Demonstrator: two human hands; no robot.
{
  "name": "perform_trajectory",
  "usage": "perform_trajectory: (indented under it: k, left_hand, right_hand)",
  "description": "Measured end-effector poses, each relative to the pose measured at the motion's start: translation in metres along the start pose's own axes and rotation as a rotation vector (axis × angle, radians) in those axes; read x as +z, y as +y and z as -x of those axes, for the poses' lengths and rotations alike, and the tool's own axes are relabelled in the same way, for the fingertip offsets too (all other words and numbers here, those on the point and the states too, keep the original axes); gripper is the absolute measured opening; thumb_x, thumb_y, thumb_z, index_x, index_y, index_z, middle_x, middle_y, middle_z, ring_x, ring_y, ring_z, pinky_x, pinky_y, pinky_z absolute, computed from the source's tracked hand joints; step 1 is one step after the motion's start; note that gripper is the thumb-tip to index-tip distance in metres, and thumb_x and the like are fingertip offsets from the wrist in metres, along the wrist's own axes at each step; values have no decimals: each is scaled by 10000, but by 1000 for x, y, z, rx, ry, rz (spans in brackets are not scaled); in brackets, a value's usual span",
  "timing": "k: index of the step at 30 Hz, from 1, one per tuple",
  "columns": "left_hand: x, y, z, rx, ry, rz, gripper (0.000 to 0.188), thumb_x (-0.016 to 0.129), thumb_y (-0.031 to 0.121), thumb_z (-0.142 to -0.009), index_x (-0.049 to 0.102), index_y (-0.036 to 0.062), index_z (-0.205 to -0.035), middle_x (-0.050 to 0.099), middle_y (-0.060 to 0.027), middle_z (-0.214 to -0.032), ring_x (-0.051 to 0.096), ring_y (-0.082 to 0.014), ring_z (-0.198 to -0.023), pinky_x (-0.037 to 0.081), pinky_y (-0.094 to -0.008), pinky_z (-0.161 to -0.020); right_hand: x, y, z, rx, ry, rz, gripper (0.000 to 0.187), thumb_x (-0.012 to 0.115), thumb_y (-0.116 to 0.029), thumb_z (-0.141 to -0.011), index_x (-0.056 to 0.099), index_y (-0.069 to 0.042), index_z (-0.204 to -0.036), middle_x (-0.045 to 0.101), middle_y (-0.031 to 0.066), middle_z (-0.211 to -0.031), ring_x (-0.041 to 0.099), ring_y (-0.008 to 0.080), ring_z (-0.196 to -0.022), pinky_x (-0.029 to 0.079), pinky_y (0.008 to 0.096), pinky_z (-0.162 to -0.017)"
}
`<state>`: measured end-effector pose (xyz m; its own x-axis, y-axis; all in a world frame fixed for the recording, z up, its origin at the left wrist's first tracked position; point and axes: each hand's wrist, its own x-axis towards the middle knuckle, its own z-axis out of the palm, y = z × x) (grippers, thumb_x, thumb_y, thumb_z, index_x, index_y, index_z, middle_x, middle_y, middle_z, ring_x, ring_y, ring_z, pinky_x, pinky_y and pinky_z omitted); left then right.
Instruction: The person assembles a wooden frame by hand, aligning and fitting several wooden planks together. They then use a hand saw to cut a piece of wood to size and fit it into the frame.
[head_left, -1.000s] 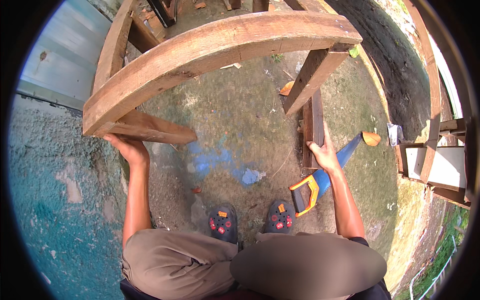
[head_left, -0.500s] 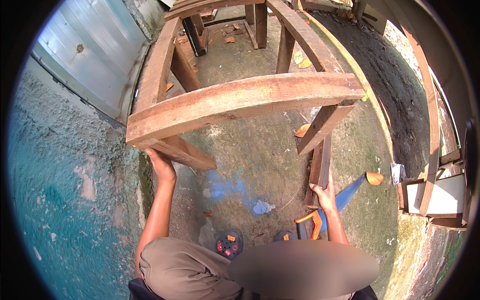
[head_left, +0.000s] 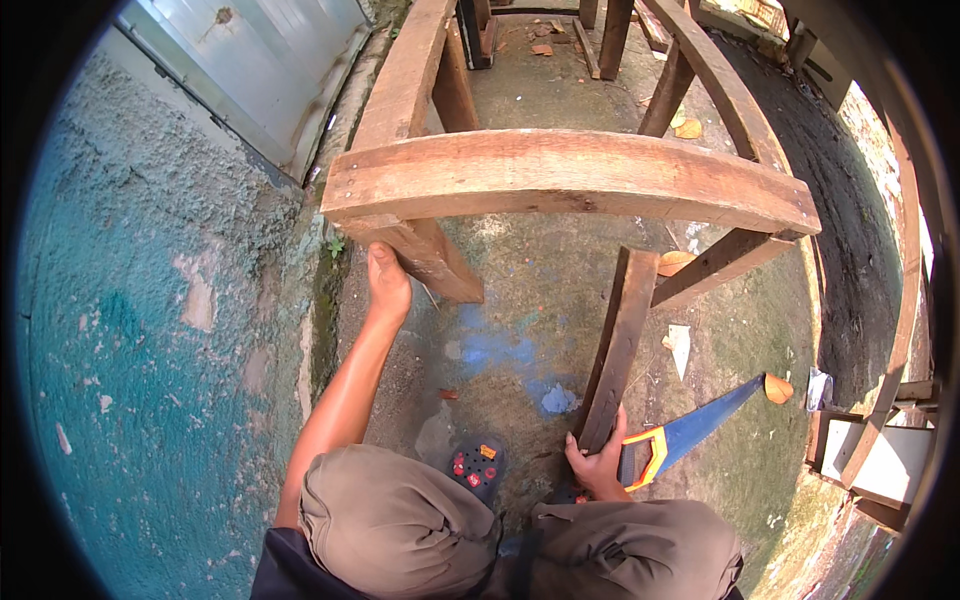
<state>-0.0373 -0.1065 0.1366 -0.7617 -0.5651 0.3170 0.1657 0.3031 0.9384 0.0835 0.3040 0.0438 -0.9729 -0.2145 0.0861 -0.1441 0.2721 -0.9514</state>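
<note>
A brown wooden table frame (head_left: 570,175) stretches away from me, its near rail crossing in front of me. My left hand (head_left: 388,285) is closed on the near left leg (head_left: 435,262), just under the rail; its thumb shows and the other fingers are hidden behind the wood. A loose length of timber (head_left: 622,345) is held near its lower end by my right hand (head_left: 598,465). That timber stands tilted beside the near right leg (head_left: 725,265), its top end below the rail. A handsaw (head_left: 705,428) with an orange and black handle lies just right of my right hand.
A rough blue wall (head_left: 150,330) and a metal sheet door (head_left: 245,70) close in on the left. Dry leaves (head_left: 778,389) and a whitish scrap (head_left: 679,348) lie on the concrete floor. Timber and a white panel (head_left: 872,460) stand on the right.
My right hand has moved left and nearer with the loose timber, which now stands apart from the right leg. The view has shifted, so the frame appears farther right. My left hand keeps its hold.
</note>
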Motion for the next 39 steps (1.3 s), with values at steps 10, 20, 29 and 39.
perform_trajectory:
  k: [10, 20, 29, 39]
  left_hand:
    - [-13, 14, -11, -236, -266, 343, 1166, 59, 877, -883, 170, -50, -1581, 195, -223, -1650, 135, -319, -1547, 82, -449, -1253]
    - [-16, -35, 49, -402, -437, 305, 1018, 124, 792, -965, 149, 10, -1616, 157, -201, -1681, 122, -318, -1566, 106, -455, -1263]
    - [-5, -51, 62, -292, -391, 373, 916, 182, 718, -1018, 76, 46, -1632, 92, -153, -1706, 63, -295, -1576, 72, -402, -1268]
    - [0, -50, 73, -360, -425, 235, 891, 366, 677, -1011, 30, 151, -1648, 58, -158, -1707, 71, -355, -1567, 179, -512, -1251]
  right_hand:
    - [69, -22, -153, 329, -180, -140, 562, 654, -283, -1016, 419, -10, -1448, 636, 60, -899, 584, 105, -762, 482, 271, -668]
    - [92, -13, -160, 348, -193, -99, 430, 558, -280, -1066, 450, -55, -1416, 625, 31, -984, 523, 86, -828, 446, 257, -740]
    - [119, -8, -194, 280, -233, -73, 553, 507, -395, -1082, 366, -41, -1482, 623, 159, -1215, 576, 168, -1034, 475, 318, -918]
    - [182, 29, -323, 14, -467, 161, 461, 578, -307, -1026, 558, 19, -1351, 606, 147, -1328, 561, 243, -1215, 456, 391, -1030]
